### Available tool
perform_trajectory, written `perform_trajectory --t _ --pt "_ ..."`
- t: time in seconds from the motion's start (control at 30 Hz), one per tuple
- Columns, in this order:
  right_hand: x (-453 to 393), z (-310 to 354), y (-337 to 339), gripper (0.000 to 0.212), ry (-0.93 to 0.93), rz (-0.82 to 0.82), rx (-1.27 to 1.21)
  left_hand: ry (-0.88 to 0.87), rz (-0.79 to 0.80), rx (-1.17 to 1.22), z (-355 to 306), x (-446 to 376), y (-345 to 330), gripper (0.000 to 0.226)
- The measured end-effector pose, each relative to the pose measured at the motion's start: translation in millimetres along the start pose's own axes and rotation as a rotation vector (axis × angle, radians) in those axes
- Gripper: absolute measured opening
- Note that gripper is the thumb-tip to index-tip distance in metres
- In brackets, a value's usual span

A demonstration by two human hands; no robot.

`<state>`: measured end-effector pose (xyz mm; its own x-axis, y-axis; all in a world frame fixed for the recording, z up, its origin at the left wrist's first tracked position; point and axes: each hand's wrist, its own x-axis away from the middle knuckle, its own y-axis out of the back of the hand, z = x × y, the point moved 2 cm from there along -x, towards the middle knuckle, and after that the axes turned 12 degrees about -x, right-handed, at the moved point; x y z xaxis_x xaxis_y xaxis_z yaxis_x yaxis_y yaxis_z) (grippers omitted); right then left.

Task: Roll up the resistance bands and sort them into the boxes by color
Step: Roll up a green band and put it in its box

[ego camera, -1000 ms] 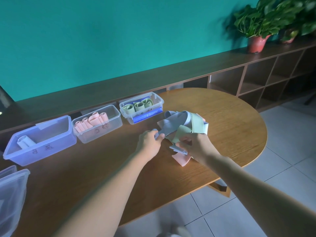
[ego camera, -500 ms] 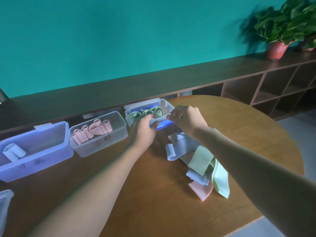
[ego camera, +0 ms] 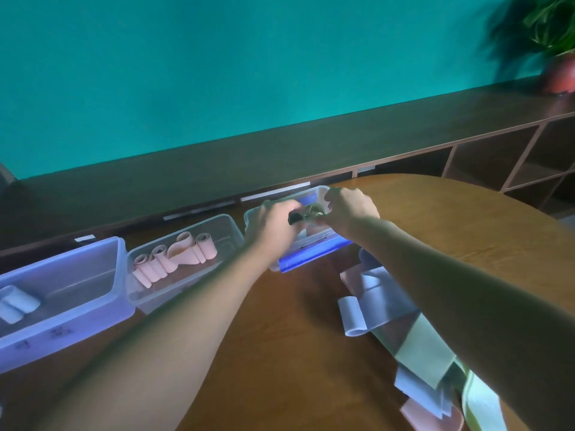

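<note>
Bare tabletop (ego camera: 264, 353) lies open between the forearms. Three boxes, purple (ego camera: 77, 309), clear (ego camera: 224, 241) and blue-clipped (ego camera: 311, 255), line the far edge; loose bands (ego camera: 420, 346) crowd the right, both hands (ego camera: 277, 225) (ego camera: 348, 206) fill the third box.

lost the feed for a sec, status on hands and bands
Both hands, left and right, over the green box, gripping a rolled green band. Loose pile under right forearm. Nothing blocking.

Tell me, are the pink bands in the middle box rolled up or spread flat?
Mostly rolled. The pink bands lie in the middle box as short rolls with spiral ends showing; one at the top has a loose curling end.
</note>
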<state>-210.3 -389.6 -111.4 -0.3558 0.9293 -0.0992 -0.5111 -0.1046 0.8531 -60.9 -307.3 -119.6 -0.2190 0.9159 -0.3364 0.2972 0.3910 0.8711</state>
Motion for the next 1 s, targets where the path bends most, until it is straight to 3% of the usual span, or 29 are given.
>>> perform_trajectory --t 0.13,0.23,0.5,0.63,0.87,1.0 --pt "-14.6 2.8 -7.4 0.041 0.024 0.011 0.198 -0.03 0.022 -0.073 -0.3 -8.6 -5.6 0.038" --pt "-22.3 4.5 -13.2 0.026 0.03 0.026 0.249 -0.018 0.049 -0.13 3.4 -16.4 -9.6 0.033" --pt "-28.3 9.9 -4.8 0.036 0.062 0.066 0.049 0.074 0.104 -0.049 9.5 -18.8 -10.2 0.023" --pt "-33.1 11.2 -0.8 0.031 0.086 0.148 -0.034 0.1 0.101 -0.015 10.8 -18.4 -11.0 0.019" --pt "-43.7 8.1 -7.2 0.049 0.127 0.174 -0.161 0.078 0.087 -0.012 10.0 -16.4 -11.4 0.018" --pt "-42.3 6.6 -10.2 0.028 0.173 0.177 -0.172 0.069 0.076 -0.021 9.6 -15.0 -11.3 0.017"
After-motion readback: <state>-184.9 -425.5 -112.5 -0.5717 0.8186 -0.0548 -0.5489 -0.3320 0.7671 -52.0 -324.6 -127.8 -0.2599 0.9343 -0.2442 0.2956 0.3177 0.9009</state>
